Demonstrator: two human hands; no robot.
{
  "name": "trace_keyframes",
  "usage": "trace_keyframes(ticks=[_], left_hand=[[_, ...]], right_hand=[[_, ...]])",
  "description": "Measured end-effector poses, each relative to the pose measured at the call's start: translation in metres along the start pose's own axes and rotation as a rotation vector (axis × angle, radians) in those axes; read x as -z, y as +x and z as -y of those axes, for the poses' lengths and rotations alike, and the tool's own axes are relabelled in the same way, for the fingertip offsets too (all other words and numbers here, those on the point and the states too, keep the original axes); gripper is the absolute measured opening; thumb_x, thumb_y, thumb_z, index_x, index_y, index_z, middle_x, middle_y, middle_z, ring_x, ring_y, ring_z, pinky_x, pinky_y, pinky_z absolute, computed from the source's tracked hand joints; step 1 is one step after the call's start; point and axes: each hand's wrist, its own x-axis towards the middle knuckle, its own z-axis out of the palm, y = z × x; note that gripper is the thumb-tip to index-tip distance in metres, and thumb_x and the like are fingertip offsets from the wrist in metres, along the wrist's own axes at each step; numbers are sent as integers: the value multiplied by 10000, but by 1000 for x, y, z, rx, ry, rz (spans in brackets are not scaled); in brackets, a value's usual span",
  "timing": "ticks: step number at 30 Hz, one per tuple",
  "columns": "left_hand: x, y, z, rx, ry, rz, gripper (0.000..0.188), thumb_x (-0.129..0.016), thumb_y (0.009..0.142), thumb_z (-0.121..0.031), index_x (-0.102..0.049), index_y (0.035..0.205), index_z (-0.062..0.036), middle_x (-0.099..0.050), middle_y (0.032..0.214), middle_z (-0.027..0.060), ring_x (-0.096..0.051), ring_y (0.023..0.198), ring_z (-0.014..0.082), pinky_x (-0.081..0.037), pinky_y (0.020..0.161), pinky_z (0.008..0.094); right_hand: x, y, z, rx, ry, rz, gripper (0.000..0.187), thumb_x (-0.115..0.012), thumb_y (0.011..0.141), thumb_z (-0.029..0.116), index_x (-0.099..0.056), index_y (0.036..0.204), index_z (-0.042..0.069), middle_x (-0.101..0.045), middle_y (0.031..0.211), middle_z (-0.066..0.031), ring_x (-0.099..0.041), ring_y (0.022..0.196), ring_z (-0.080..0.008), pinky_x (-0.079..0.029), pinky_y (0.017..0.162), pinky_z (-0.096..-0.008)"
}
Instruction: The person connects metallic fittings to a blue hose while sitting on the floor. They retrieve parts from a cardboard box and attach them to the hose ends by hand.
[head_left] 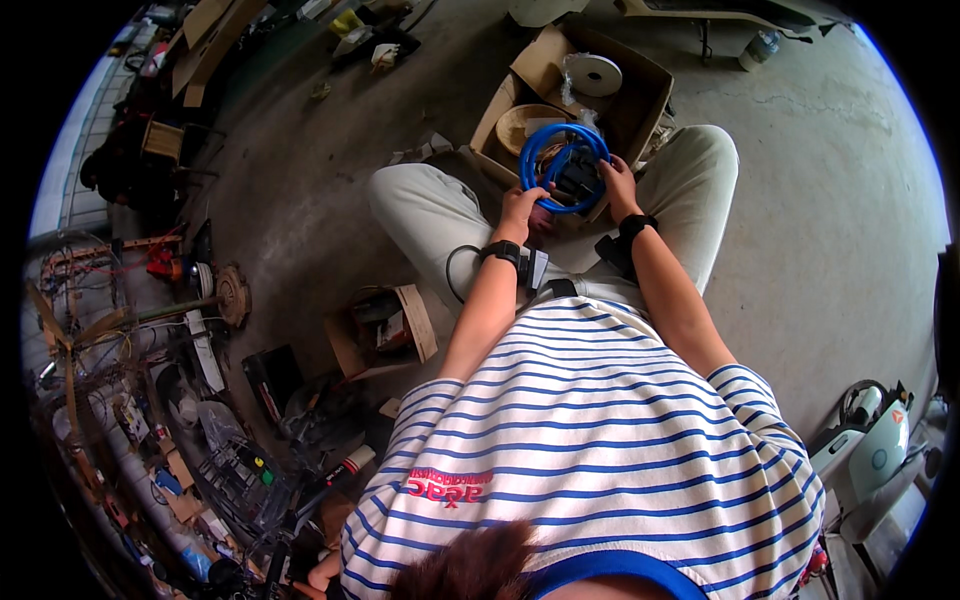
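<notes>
Between my knees I hold a coil of blue hose or cable [527, 160] over the near side of an open cardboard box [652, 85]. My left hand [522, 208] grips the lower left of the coil, thumb on top. At its right side my right hand [619, 182] has the fingers closed round the loops. Inside the box lie a white round reel [596, 75] with clear plastic beside it and a tan round spool [515, 128]. Dark parts show through the middle of the coil, too shaded to name. Both wrists wear black straps.
A smaller open cardboard box [417, 322] with dark items stands on the concrete floor to my left. Cluttered tools, a rusty round disc [233, 295] and scrap fill the left side. White machine parts [880, 440] lie at lower right; a plastic container [760, 50] stands far right.
</notes>
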Motion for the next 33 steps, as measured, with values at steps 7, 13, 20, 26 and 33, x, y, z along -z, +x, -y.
trace_keyframes(ticks=[7, 13, 20, 26, 33], left_hand=[[-2, 2, 0, -4, 13, -47, 246, -550, 685, 14, -637, 915, 15, -650, 836, 82, -586, 731, 128, -453, 676, 235], [2, 1, 1, -16, 7, -66, 246, -553, 692, 7, -636, 923, 6, -651, 835, 75, -587, 706, 131, -456, 655, 233], [-5, -2, -4, -11, 47, -110, 254, -559, 700, -7, -627, 938, -63, -636, 813, 37, -564, 635, 113, -453, 525, 249], [5, 6, 10, -109, 107, -151, 230, -550, 707, -19, -632, 918, -62, -632, 790, 37, -554, 521, 131, -427, 406, 252], [4, -1, -2, -59, 78, -194, 160, -551, 712, -53, -639, 846, -64, -591, 626, 47, -511, 398, 148, -397, 358, 253]], right_hand=[[2, 5, -9, 132, -244, -120, 363, -583, 800, 261, -530, 1067, 20, -573, 876, -42, -535, 776, -115, -416, 686, -224], [-2, -9, 9, 16, 85, 20, 331, -564, 795, 259, -534, 1035, 33, -562, 812, -50, -551, 640, -131, -443, 577, -238], [5, 3, 4, -123, 444, 195, 299, -508, 789, 253, -541, 978, 23, -576, 748, -50, -565, 629, -161, -435, 575, -256], [3, -2, 12, -279, 463, 215, 343, -486, 757, 298, -543, 971, 36, -613, 816, -84, -574, 678, -189, -442, 640, -297], [15, -5, 25, -412, 597, 378, 373, -466, 771, 384, -569, 926, 61, -626, 878, -83, -552, 709, -170, -442, 678, -295]])
